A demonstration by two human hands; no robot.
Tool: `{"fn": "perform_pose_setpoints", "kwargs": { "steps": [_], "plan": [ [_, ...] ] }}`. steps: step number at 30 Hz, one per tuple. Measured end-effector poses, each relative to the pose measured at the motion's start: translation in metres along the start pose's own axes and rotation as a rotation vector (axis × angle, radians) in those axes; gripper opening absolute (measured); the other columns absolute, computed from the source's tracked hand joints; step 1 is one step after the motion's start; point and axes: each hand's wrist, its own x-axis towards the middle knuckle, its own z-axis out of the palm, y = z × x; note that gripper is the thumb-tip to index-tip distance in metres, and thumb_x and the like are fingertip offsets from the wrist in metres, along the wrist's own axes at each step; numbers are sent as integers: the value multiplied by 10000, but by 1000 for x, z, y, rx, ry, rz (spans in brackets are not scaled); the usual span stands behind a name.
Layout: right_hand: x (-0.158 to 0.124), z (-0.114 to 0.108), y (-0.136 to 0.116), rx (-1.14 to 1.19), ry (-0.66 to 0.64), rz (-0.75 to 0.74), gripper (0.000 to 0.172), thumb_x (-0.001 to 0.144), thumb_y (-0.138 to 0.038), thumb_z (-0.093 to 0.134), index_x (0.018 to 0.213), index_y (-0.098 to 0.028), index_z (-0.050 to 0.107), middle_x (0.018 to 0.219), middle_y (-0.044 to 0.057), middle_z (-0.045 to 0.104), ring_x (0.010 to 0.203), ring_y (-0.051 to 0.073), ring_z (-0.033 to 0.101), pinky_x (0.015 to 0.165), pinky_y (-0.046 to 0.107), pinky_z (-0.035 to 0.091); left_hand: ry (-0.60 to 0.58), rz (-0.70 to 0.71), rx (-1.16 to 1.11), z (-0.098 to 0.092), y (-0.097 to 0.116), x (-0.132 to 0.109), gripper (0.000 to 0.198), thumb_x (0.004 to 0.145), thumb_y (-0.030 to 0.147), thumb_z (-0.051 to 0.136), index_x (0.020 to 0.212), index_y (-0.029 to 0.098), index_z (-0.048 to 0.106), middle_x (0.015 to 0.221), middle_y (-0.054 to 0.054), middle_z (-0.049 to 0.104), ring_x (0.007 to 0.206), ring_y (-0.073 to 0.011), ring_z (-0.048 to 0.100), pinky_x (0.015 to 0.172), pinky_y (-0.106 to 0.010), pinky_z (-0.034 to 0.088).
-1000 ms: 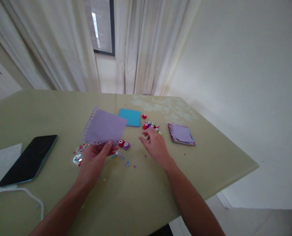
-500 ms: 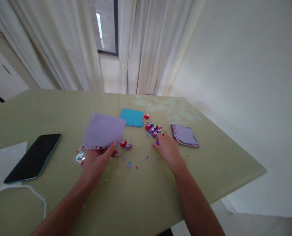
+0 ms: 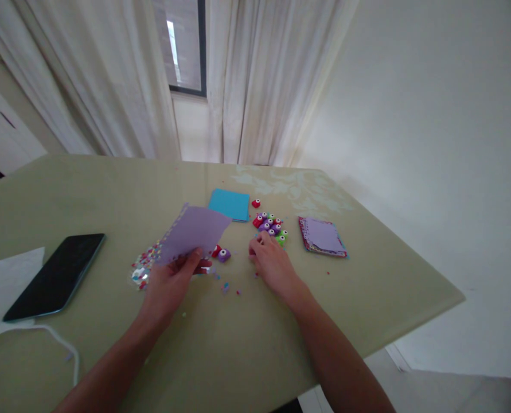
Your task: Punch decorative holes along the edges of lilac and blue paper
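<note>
My left hand pinches a sheet of lilac paper between thumb and fingers and holds it tilted above the table. Small holes run along the paper's left and lower edges. Just right of these fingers sit a red piece and a purple piece, each with a round eye on top. My right hand is closed, fingertips curled inward; what they hold, if anything, is hidden. Right behind it lies a cluster of similar red, purple and green eye-topped pieces.
Behind the paper lies a blue paper stack, with a lone red piece beside it. A stack of punched paper is at right. Confetti in a clear dish sits left; a dark tablet, white sheet and cable lie farther left.
My right hand has shifted left, toward the paper; the purple bit seen at its fingertips is now hidden. The lilac paper has moved right and tilted in my left hand, uncovering more confetti.
</note>
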Motion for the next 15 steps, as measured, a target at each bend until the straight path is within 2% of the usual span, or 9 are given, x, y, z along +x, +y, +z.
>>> {"fn": "perform_pose_setpoints", "kwargs": {
  "steps": [3,5,7,10,12,15],
  "plan": [
    [2,2,2,39,17,-3,222,979,-78,641,1162,-195,687,1241,130,654,1100,270,653,939,381,522,-23,-13,21,0,-1,2,444,722,615,839,842,188,809,791,-95,838,720,-260,798,695,-340,646],
    [3,1,3,47,20,61,295,973,-112,670,1260,-178,658,1299,152,647,1158,288,657,975,399,523,-37,-10,33,0,0,2,464,723,626,841,831,176,813,782,-107,834,723,-265,798,686,-341,643],
    [3,0,5,33,-9,119,245,991,-173,673,1235,-155,672,1301,181,658,1181,317,664,983,424,525,-38,-6,33,0,2,1,477,721,629,849,844,170,820,805,-113,839,734,-267,800,683,-342,643],
    [5,1,6,88,-14,135,122,1006,-198,661,1107,-139,695,1198,188,707,1137,335,684,972,451,524,-35,-4,0,1,4,0,477,699,611,875,881,174,826,846,-107,849,738,-262,802,693,-343,648],
    [5,3,4,304,46,112,132,998,-217,686,1114,-154,680,1137,146,734,1061,294,702,944,428,533,-30,-2,-27,2,5,-2,469,689,593,885,895,176,827,846,-100,850,729,-257,800,693,-342,650],
    [6,8,-4,860,45,103,329,913,-354,811,1161,-200,660,1049,58,745,841,199,701,757,327,549,-23,-26,-26,3,7,-5,441,695,571,881,882,176,827,803,-91,843,712,-257,801,683,-340,653]
  ]
}}
